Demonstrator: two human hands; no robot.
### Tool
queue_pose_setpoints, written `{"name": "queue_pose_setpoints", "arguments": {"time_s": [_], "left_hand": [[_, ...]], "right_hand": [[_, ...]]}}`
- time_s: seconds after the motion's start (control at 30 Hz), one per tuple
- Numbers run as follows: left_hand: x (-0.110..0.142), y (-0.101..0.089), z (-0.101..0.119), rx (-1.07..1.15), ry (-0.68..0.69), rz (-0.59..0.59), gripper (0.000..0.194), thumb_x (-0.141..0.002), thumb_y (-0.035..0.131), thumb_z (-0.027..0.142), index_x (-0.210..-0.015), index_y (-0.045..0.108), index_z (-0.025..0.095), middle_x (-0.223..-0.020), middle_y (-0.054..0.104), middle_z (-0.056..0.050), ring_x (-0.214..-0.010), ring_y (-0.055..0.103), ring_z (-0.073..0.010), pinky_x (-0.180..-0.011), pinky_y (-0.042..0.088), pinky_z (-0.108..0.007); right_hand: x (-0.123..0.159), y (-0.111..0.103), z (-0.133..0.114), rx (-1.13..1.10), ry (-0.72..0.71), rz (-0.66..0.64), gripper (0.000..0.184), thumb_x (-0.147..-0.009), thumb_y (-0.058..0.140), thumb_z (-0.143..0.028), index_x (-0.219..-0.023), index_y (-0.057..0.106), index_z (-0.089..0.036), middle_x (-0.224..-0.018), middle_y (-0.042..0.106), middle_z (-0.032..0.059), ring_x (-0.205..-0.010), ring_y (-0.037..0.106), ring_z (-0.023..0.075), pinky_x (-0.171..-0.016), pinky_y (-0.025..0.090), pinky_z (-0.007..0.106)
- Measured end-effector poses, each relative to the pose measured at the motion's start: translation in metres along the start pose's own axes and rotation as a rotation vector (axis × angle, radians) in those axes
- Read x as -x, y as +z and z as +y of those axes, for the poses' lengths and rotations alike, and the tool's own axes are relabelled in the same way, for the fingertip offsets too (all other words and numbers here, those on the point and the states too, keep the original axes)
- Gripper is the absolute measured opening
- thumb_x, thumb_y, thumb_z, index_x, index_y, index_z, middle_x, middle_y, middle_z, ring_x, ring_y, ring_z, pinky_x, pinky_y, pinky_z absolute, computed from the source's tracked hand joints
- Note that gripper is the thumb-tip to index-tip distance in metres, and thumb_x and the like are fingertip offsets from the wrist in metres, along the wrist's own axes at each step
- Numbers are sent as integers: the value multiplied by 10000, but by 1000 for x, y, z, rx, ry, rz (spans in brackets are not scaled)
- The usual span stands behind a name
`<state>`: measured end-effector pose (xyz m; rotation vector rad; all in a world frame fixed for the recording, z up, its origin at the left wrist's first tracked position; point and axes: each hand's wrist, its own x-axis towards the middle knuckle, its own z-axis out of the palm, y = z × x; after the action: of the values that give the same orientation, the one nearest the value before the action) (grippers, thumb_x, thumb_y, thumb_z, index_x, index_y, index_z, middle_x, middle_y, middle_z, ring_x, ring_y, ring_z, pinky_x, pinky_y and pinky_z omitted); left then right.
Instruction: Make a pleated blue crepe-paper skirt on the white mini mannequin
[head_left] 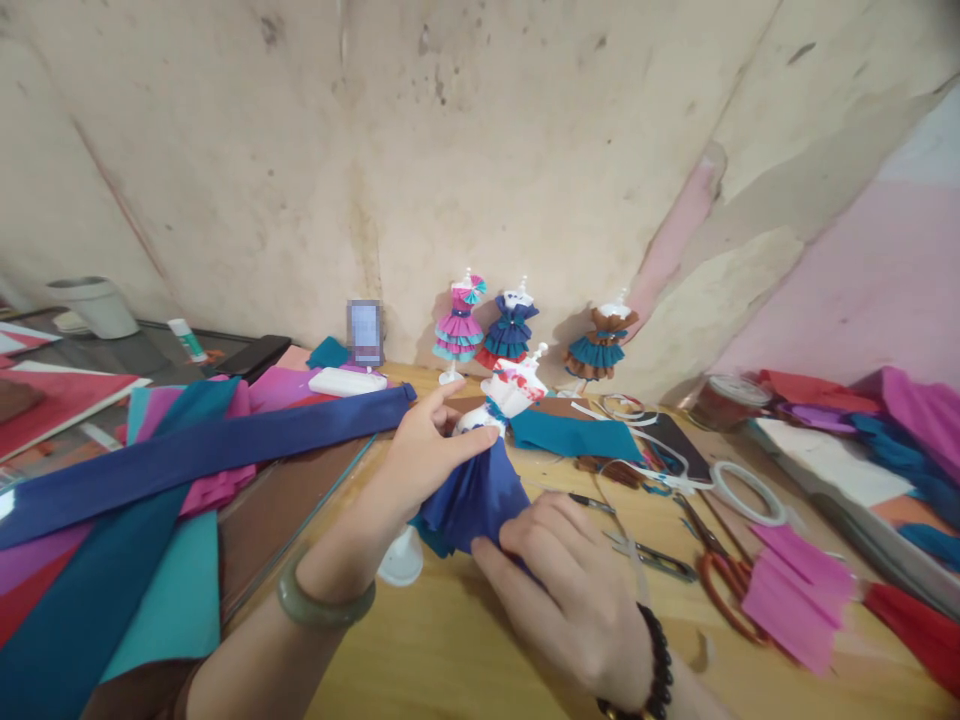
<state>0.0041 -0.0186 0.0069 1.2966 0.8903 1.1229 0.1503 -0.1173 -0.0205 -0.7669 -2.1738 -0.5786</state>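
Note:
My left hand (427, 445) is closed round the waist of a small white dress form (517, 388), its thumb pressing on the front. The form is tilted, its neck leaning to the right, and its round white base (401, 556) shows below. A gathered dark blue crepe paper skirt (476, 495) hangs from the waist, with some teal underneath. The fingers of my right hand (559, 590) pinch the lower right edge of this skirt. Beyond my hands stand three small dressed forms, in pink and teal (459, 325), blue and red (510, 325), and brown and teal (602, 345).
Crepe paper strips, among them a long blue one (225, 445), cover the left side. Thread snips (656, 560), orange-handled scissors (727, 585), a tape roll (748, 492) and pink crepe paper (799, 595) lie right. A phone (366, 332) leans against the wall.

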Motion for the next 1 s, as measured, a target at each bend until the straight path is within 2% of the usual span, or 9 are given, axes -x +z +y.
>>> {"name": "queue_pose_setpoints", "arguments": {"time_s": [0.2,0.5,0.6,0.7,0.77,0.87,1.0], "left_hand": [[-1,-6,2,14,-6,2,756,-670,834,252,-1356,537,143,-700,618,51,-726,614,-158,-727,437,-291],[1,0,2,-41,36,12,750,-668,821,239,-1354,537,131,-736,666,22,-742,645,-174,-696,464,-284],[-1,-2,0,-78,84,24,801,-673,828,271,-1393,508,126,-805,704,-7,-773,654,-181,-737,481,-303],[-2,-5,-1,-112,128,27,793,-699,821,312,-1405,505,138,-817,716,-10,-784,662,-185,-759,489,-312],[-2,-6,-1,-97,143,11,778,-709,814,317,-1402,507,141,-855,727,-22,-818,673,-193,-780,497,-316],[0,-4,0,-99,155,-15,788,-709,809,312,-1408,496,127,-908,733,-49,-853,674,-204,-814,499,-331],[5,3,-1,-178,177,19,771,-706,796,313,-1402,513,137,-875,693,-29,-819,639,-188,-795,485,-326]], "right_hand": [[4,12,-1,21,-9,-60,252,-927,488,-37,-792,658,-165,-683,555,32,-645,453,186,-606,378,345],[7,27,-2,77,16,-132,308,-937,434,-44,-751,641,-175,-710,548,48,-649,433,197,-587,339,347],[6,24,-2,53,28,-107,257,-910,467,-48,-783,657,-165,-694,556,42,-638,439,193,-570,343,344],[5,15,-1,-70,45,-37,193,-879,492,-97,-929,673,-140,-745,596,60,-674,495,202,-580,398,350],[4,8,0,-142,99,39,215,-880,520,-133,-1049,652,-122,-830,627,86,-739,553,214,-624,460,360],[4,3,2,-106,259,124,243,-925,573,-190,-1154,616,-121,-900,643,106,-797,597,218,-671,511,356],[2,7,-1,20,476,155,218,-954,607,-332,-1084,598,-157,-788,622,59,-705,602,207,-632,507,345]]}}
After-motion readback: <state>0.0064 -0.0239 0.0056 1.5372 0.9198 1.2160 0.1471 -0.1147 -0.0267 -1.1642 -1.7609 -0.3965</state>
